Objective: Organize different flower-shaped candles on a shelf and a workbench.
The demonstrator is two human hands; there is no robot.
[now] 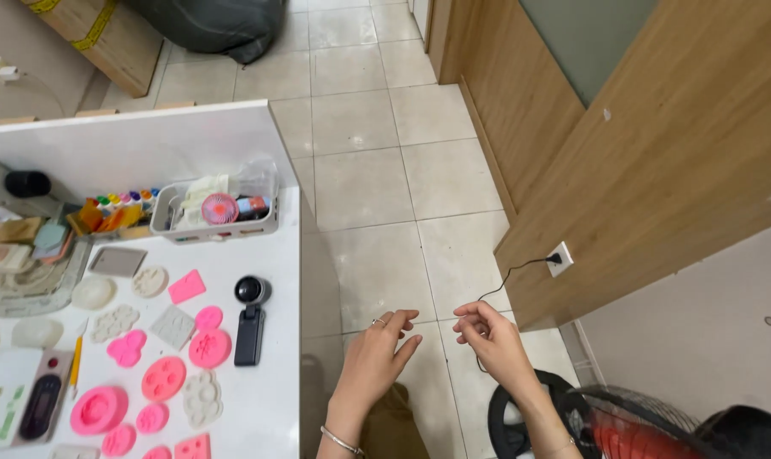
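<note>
Left hand (pixel 375 355) is hovering with fingers loosely spread, empty; right hand (pixel 490 337) is pinching its fingertips beside a white table (pixel 270 399).

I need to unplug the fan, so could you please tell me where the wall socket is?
In the head view, the white wall socket sits low on the wooden panel to the right, just above and right of the right hand, with a black plug in it.

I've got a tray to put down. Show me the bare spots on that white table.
Bare: the table's right edge strip beside the black handheld camera, and the patch between the white basket and the camera. Crowded: left of the camera, the pink moulds and white moulds lie packed close.
</note>
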